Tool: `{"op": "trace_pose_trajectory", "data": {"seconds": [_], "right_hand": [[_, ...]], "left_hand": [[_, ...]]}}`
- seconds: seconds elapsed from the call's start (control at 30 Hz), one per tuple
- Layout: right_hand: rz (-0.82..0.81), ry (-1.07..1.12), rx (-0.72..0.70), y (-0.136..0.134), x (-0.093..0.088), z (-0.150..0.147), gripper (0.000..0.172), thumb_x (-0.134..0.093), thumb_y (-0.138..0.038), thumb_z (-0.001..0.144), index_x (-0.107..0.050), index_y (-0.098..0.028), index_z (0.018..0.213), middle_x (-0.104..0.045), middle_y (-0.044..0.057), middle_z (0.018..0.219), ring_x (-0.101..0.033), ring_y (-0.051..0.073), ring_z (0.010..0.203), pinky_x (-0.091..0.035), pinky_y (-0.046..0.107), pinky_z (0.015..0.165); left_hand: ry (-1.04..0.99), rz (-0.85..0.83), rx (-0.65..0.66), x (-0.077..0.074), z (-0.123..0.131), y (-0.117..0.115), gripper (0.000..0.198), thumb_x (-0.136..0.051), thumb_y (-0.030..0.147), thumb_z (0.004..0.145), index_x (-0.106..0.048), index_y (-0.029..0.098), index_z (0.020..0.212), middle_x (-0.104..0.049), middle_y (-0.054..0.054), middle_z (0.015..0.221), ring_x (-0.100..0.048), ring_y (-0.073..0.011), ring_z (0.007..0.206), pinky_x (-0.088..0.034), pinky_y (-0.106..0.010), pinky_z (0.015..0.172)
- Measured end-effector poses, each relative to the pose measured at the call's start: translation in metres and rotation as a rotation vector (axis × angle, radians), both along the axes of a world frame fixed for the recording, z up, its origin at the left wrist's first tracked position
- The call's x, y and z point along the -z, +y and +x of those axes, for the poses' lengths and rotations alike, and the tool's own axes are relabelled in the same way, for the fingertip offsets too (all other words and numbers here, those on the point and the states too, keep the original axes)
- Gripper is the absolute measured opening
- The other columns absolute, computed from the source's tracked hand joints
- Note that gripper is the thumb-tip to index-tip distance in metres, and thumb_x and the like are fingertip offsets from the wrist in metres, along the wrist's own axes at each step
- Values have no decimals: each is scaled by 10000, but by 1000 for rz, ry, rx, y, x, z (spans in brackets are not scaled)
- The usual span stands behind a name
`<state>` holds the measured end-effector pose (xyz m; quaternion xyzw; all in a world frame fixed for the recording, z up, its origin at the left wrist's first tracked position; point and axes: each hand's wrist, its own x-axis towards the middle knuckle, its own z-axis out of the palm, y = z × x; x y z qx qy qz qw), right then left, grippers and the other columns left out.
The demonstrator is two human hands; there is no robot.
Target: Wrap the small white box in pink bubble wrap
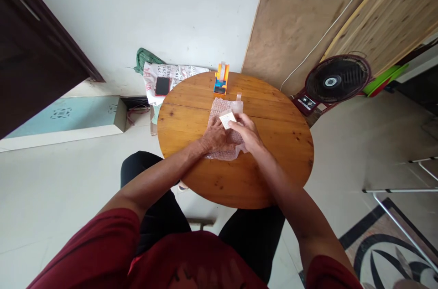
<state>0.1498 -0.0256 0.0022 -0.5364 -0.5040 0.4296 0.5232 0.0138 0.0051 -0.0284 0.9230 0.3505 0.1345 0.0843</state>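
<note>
A sheet of bubble wrap (222,154) lies on the round wooden table (191,170). My left hand (216,137) rests flat on it with the fingers spread. Just above that hand, my right hand (247,131) grips a small white box (227,120) between thumb and fingers, tilted over the wrap. A clear piece of film or tape (239,97) sticks up at the far edge of the wrap.
An orange and blue tape dispenser (221,80) stands near the table's far edge. Left of it, a phone (162,86) lies on a printed white sack (178,72). A black fan (333,80) stands at the right, and a white metal rack (400,190) is further right.
</note>
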Motion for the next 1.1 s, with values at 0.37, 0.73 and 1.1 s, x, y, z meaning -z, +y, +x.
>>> {"op": "trace_pose_trajectory", "data": {"seconds": [0.37, 0.73, 1.1], "right_hand": [[187, -317, -124, -25, 10, 53, 467, -758, -408, 739, -606, -254, 1152, -612, 63, 1363, -569, 294, 1263, -395, 479, 1113], [352, -565, -87, -26, 20, 50, 392, -707, -322, 766, -586, -235, 1128, -471, 132, 1485, -457, 291, 1386, -382, 455, 1135], [316, -637, -110, -24, 19, 52, 382, -708, -289, 732, -605, -234, 1095, -514, 127, 1422, -481, 292, 1352, -388, 469, 1130]], "left_hand": [[44, -50, -4, -3, -7, 0, 1048, -535, 800, 774, -355, 103, 1536, -314, -223, 1595, -224, -406, 1496, -129, -564, 1218], [26, -69, -16, -4, -8, -1, 979, -585, 751, 775, -407, 122, 1504, -352, -213, 1580, -256, -388, 1490, -123, -556, 1224], [-49, -216, 14, -9, -13, 6, 1105, -685, 636, 706, -230, 112, 1565, -286, -186, 1618, -170, -365, 1523, -70, -523, 1244]]}}
